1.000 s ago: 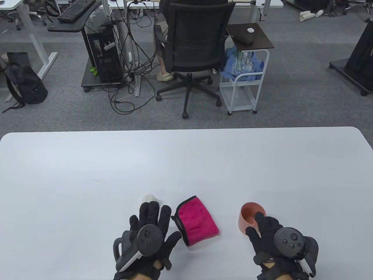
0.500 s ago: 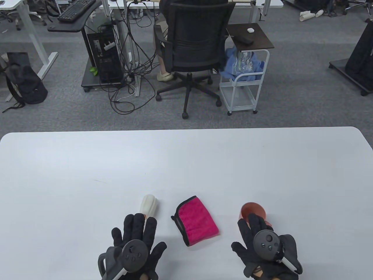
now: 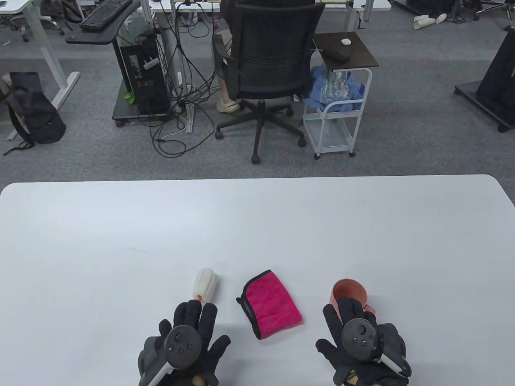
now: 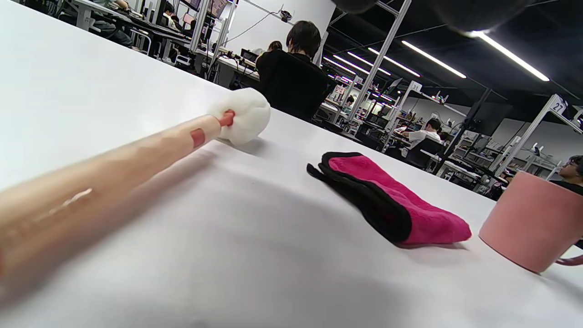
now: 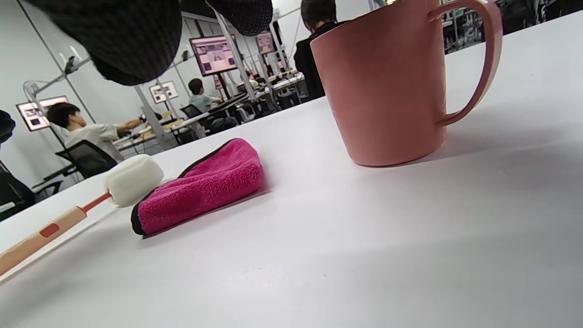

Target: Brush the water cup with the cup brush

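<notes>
The cup brush lies flat on the white table (image 3: 120, 225), its white sponge head (image 3: 206, 284) pointing away from me. My left hand (image 3: 192, 321) is spread flat over the brush's peach handle (image 4: 114, 164) and does not grip it. The pink cup (image 3: 349, 292) stands upright with its handle towards me and to the right. My right hand (image 3: 350, 321) is spread open just in front of it, fingertips (image 5: 132, 45) above the table and apart from the cup (image 5: 387, 86). The brush (image 5: 132, 180) also shows in the right wrist view.
A folded magenta cloth with a black edge (image 3: 271, 307) lies between the brush and the cup. It also shows in the left wrist view (image 4: 401, 205) and the right wrist view (image 5: 205, 187). A black office chair (image 3: 265, 60) stands beyond the table's far edge.
Both hands have drawn back towards the near edge. The left hand has uncovered the sponge head. The right hand has come off the cup's rim.
</notes>
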Action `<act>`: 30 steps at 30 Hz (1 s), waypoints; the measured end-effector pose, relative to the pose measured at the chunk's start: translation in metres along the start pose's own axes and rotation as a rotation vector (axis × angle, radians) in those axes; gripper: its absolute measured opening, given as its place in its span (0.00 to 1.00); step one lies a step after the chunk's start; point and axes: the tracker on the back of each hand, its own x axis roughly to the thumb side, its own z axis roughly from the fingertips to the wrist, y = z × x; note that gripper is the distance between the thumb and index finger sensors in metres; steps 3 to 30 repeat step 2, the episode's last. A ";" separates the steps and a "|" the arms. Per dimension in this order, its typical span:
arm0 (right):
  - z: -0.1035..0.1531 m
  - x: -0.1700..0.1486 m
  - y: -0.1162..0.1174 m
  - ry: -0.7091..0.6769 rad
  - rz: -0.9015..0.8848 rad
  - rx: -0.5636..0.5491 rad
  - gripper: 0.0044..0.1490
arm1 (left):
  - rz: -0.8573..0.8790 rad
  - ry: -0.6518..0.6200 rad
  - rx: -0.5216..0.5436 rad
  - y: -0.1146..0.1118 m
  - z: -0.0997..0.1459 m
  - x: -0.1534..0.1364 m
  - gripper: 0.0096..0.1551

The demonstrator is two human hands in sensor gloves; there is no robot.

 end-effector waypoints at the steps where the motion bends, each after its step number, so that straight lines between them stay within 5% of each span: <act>1: 0.000 0.000 0.000 0.000 -0.007 -0.005 0.50 | 0.001 0.002 0.002 0.000 0.000 0.000 0.45; 30: 0.000 0.000 0.001 0.000 -0.011 -0.004 0.50 | 0.001 0.004 0.001 0.000 0.000 -0.001 0.45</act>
